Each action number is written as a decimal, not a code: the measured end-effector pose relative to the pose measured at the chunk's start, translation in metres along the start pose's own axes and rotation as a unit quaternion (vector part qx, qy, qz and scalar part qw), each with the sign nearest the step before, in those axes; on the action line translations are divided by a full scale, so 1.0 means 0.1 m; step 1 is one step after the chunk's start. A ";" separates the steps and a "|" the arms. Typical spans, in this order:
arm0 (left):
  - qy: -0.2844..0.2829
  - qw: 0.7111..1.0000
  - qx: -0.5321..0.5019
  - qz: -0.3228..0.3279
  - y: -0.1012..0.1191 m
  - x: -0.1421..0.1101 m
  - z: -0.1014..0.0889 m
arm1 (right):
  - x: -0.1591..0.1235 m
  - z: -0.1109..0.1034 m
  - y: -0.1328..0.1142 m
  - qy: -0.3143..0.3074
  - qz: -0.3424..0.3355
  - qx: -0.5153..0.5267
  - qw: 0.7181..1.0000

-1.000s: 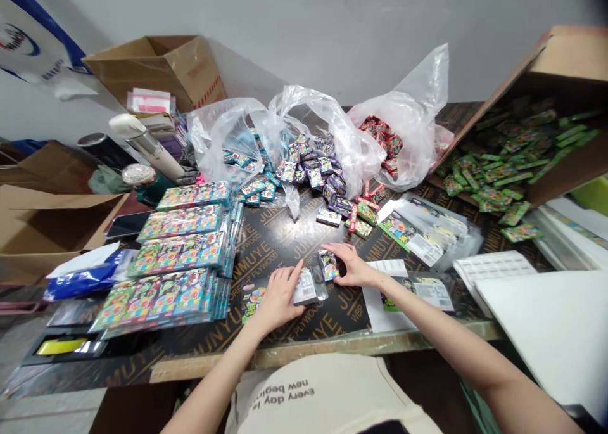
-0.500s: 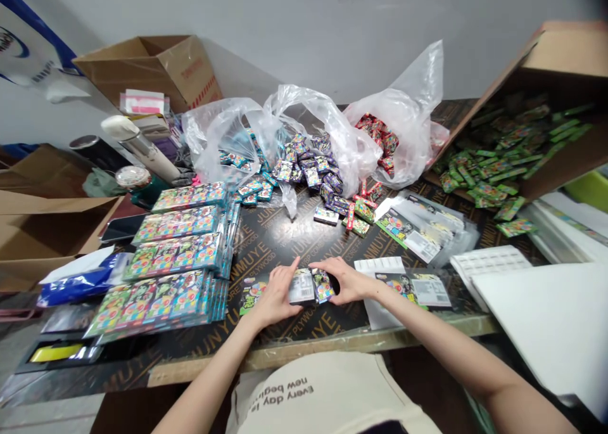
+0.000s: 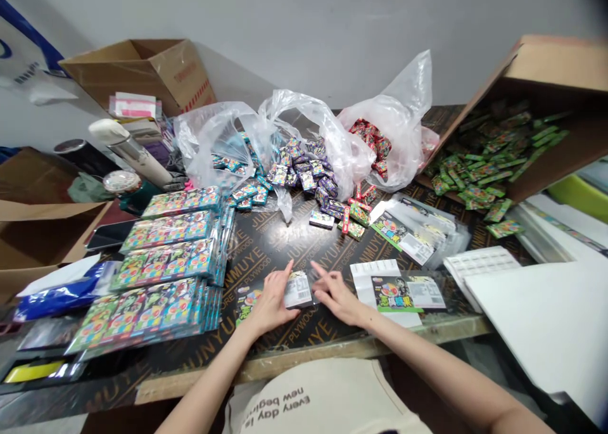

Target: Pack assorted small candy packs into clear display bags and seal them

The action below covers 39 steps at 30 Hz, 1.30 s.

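My left hand (image 3: 274, 299) holds a clear plastic packet with a printed card, its white barcode label (image 3: 298, 289) showing between thumb and index finger. The packet's colourful printed end (image 3: 247, 302) sticks out left of that hand. At the packet's right end is my right hand (image 3: 338, 298), index finger stretched out and the other fingers loosely bent and apart. No box shows in the right hand. Right of it, another printed packet (image 3: 396, 293) lies over white paper (image 3: 365, 269). Beyond the hands lie small purple boxes (image 3: 306, 174) and one box on its side (image 3: 322, 220).
Stacked filled packs (image 3: 166, 256) stand at left. Plastic bags hold blue boxes (image 3: 247, 193) and red boxes (image 3: 373, 142). A tipped carton (image 3: 546, 60) spills green boxes (image 3: 484, 174) at right. More flat packets (image 3: 422, 228) and white sheets (image 3: 536, 313) lie nearby.
The small purple box between my right fingers at the packet's end is no longer visible. My right fingers have loosened, with the index finger extended. My left hand stays on the packet.
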<state>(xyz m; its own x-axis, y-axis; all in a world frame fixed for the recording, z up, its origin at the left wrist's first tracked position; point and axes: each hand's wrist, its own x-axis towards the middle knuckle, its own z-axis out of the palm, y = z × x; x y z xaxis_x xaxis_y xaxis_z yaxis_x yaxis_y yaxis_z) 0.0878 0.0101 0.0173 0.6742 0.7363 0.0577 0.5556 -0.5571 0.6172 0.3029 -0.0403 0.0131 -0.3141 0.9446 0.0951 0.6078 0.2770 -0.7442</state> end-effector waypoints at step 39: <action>0.015 0.782 -0.559 -0.276 0.53 0.27 -0.09 | 0.21 -0.40 -0.35 0.051 -0.122 0.000 0.991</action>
<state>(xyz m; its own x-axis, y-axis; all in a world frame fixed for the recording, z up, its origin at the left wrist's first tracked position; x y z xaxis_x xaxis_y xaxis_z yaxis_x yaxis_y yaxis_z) 0.1316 0.0037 0.0587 0.4608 0.7637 -0.4521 -0.0246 0.5203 0.8537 0.3045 -0.0230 0.0675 -0.3764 0.8620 0.3397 0.5228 0.5003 -0.6902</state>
